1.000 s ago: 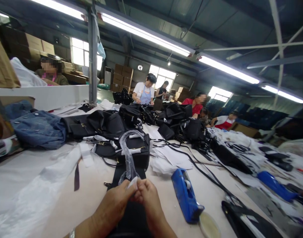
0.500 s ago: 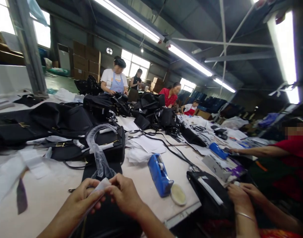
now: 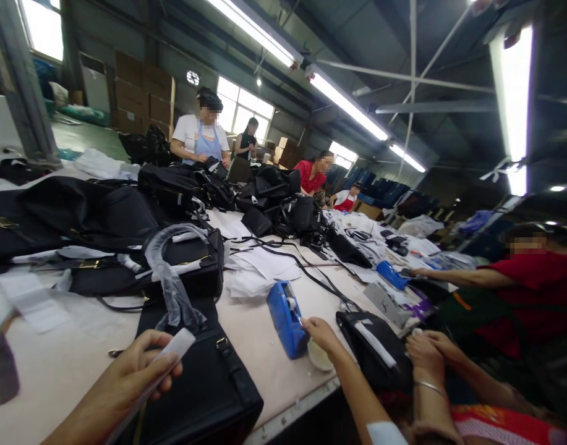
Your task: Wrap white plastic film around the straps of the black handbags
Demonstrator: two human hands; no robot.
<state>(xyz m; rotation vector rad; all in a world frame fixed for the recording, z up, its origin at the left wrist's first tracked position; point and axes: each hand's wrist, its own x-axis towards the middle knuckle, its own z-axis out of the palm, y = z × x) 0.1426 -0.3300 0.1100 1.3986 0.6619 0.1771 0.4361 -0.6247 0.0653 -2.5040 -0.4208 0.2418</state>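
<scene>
My left hand [image 3: 137,374] is closed around a long, narrow white strip [image 3: 183,341], whose end sticks up past the thumb. Under that hand lies a black bag [image 3: 209,377] with a buckled strap. A handle wrapped in clear plastic [image 3: 165,266] arches over the black leather behind it. My right hand [image 3: 323,337] reaches to the blue tape dispenser [image 3: 283,318], fingertips pinched together at its near, cutting end. Whether a bit of tape is between them is too small to make out. A pale round disc [image 3: 319,357] sits beside the dispenser, partly behind my right wrist.
Black bags [image 3: 74,210] are heaped at the left and back of the table. White paper sheets [image 3: 264,266] lie behind the dispenser. On the right, a co-worker's hands [image 3: 426,352] are at another black bag [image 3: 371,346]. Other people stand farther back.
My right hand has let go of the white strip and moved right to the tape dispenser. My left hand keeps hold of the strip. The view has turned slightly right.
</scene>
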